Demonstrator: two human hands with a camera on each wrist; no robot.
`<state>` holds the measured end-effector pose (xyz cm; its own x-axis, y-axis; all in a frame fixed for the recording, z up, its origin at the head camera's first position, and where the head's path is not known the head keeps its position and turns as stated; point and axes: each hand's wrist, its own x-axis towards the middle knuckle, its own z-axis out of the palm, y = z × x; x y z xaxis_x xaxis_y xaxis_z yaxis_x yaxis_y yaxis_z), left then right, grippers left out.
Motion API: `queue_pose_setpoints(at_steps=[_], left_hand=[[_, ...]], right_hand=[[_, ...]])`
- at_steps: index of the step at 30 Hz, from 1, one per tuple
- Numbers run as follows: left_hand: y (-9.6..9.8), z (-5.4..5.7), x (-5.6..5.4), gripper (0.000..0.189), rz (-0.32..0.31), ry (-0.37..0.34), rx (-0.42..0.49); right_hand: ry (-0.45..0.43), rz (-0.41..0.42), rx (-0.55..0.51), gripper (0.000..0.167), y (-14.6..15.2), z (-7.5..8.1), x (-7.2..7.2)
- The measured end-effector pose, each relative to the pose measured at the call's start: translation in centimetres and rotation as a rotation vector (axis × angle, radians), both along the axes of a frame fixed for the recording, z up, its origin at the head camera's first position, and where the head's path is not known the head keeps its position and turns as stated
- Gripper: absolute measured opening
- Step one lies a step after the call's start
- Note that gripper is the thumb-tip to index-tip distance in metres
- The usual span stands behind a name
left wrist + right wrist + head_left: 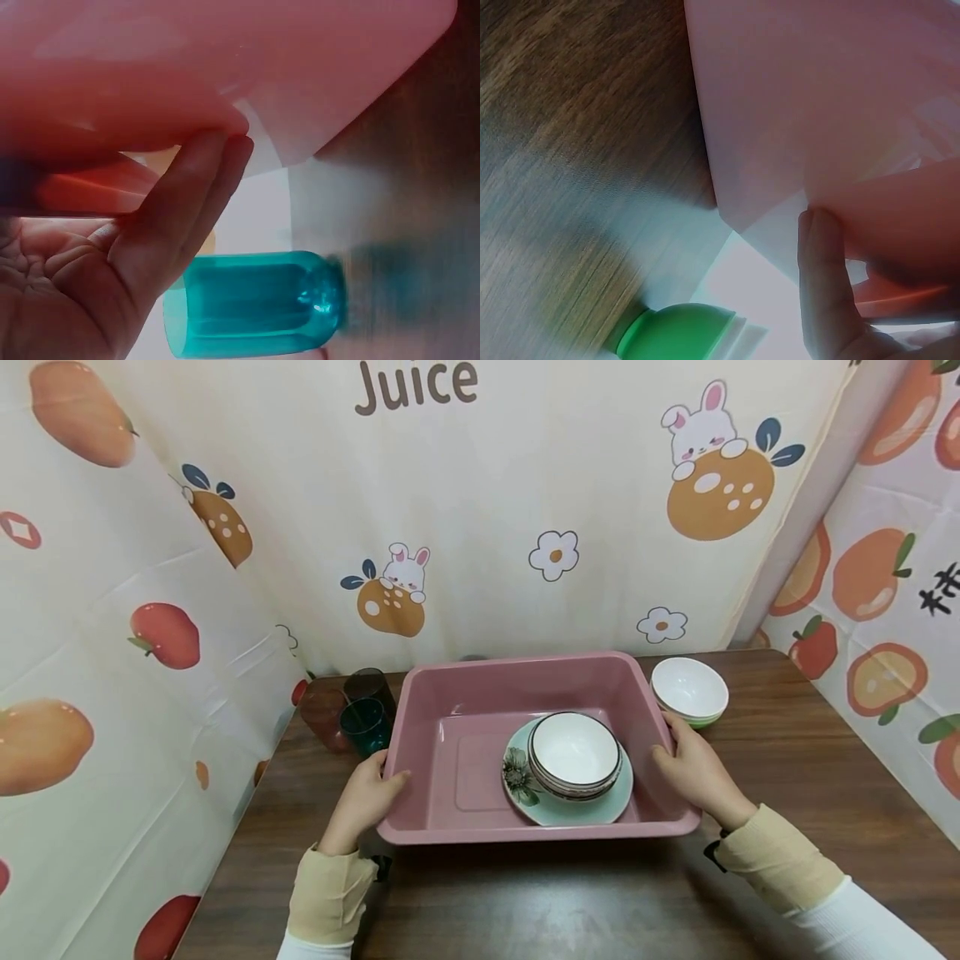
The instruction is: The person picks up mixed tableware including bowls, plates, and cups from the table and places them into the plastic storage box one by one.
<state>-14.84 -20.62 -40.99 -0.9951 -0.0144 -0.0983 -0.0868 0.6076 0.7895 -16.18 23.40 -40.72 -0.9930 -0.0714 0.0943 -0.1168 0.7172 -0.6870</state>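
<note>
A pink rectangular plastic basin is in the middle of the head view, over the wooden table. My left hand grips its left rim, thumb on the inside and fingers beneath the lip. On the opposite side my right hand holds the right rim the same way. Inside the basin, towards the right, lies a pale green plate with a dark flower print. Dark-rimmed white bowls are stacked on that plate. Whether the basin's base touches the table, I cannot tell.
Left of the basin stand a teal cup, a dark cup and a reddish clear cup. Stacked white bowls, green below, sit behind my right hand. A fruit-printed curtain borders the wooden table.
</note>
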Motion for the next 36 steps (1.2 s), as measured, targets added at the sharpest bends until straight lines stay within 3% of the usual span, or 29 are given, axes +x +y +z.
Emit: queue_pose_setpoints(at_steps=[10,18,22,29,36], left_hand=[[0.1,-1.0,-0.2,0.039,0.042,0.043,0.028],[0.2,-1.3,-0.4,0.041,0.047,0.056,0.067],[0.2,-1.2,-0.2,0.041,0.05,0.048,0.058],[0.3,-1.0,-0.2,0.04,0.051,0.049,0.049],[0.3,-1.0,-0.2,0.037,0.053,0.047,0.052]], right_hand=[[-0.012,0.025,0.007,0.055,0.3,0.0,-0.2],[-0.076,0.107,0.023,0.048,1.9,1.9,-1.0],[-0.093,0.07,0.01,0.053,2.9,3.4,-1.8],[0.037,-0.026,0.025,0.055,5.3,5.5,-3.5],[0.09,-0.115,0.07,0.06,7.1,4.8,-5.6]])
